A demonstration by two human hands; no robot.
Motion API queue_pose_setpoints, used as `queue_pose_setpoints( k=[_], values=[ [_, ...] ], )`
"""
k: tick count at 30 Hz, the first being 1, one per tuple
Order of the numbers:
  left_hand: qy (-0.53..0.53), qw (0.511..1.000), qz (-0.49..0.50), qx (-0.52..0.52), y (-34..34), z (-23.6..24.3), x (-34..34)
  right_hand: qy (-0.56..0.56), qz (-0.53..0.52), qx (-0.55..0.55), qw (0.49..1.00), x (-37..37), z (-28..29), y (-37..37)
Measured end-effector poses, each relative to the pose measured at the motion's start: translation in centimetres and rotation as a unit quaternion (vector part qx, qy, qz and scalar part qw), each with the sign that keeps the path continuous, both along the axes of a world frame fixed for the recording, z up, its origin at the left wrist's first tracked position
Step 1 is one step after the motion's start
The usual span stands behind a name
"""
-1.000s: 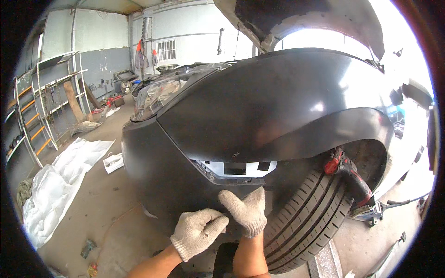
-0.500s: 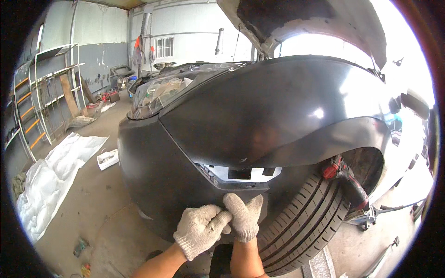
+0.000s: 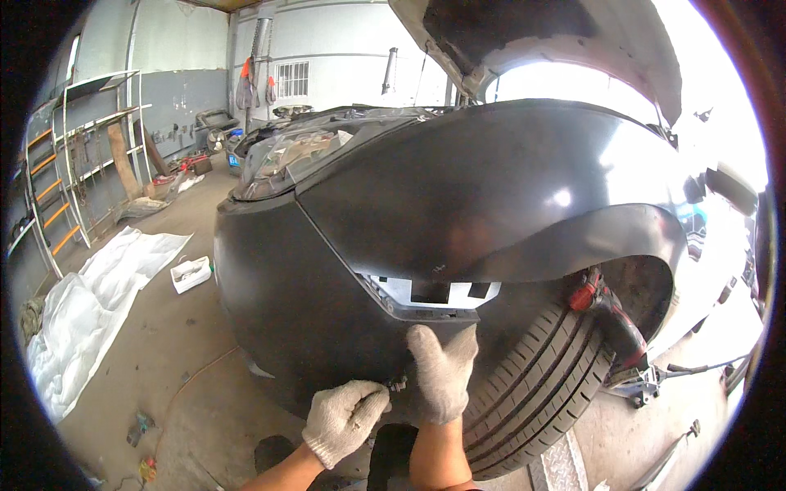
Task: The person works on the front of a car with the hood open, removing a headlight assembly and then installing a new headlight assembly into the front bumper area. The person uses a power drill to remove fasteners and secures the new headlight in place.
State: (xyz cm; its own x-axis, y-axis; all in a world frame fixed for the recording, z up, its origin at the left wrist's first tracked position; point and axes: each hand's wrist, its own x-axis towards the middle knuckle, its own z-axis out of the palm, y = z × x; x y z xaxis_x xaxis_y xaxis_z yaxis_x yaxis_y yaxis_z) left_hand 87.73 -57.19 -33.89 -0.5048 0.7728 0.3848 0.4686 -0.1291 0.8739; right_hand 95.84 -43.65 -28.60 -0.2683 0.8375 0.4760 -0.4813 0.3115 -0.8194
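Observation:
My left hand (image 3: 340,421), in a knitted glove, pinches a small metal piece (image 3: 397,384), apparently a fastener, low in front of the dark bumper (image 3: 270,311). Just right of it, my gloved right hand (image 3: 442,376) is raised against the bumper's edge, thumb apart from the fingers, with nothing visible held. Above my hands, a pale bracket (image 3: 393,293) with square holes sits in a gap below the black fender (image 3: 475,188).
A red-black power tool (image 3: 614,319) rests between the tire (image 3: 540,393) and wheel arch. Above are a raised hood (image 3: 548,29) and plastic-covered front area (image 3: 286,155). On the left are racks (image 3: 98,114), a white sheet (image 3: 98,311) and a small white box (image 3: 190,274).
My hands, close together half a second ago, are now apart: the left is lower, the right higher, and the small metal piece shows at my left fingertips. The view has shifted slightly.

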Motion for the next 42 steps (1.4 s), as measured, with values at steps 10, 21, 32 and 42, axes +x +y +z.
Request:
queue_pose_setpoints(
  k=[10,21,32,42],
  values=[
    [-0.112,0.992,-0.058,-0.016,3.3,7.4,0.6,0.062,0.188,-0.133,0.971,0.8,0.7,0.4],
    [0.064,0.997,0.019,0.049,4.5,6.5,0.2,0.041,0.106,-0.105,0.988,0.1,0.5,-0.1],
    [0.138,0.989,0.049,0.031,4.5,6.7,0.4,0.056,0.099,-0.124,0.986,0.1,0.4,0.0],
    [0.153,0.984,0.078,0.05,4.7,8.7,1.6,0.265,0.134,-0.2,0.934,-1.8,-2.8,0.3]
  ],
)
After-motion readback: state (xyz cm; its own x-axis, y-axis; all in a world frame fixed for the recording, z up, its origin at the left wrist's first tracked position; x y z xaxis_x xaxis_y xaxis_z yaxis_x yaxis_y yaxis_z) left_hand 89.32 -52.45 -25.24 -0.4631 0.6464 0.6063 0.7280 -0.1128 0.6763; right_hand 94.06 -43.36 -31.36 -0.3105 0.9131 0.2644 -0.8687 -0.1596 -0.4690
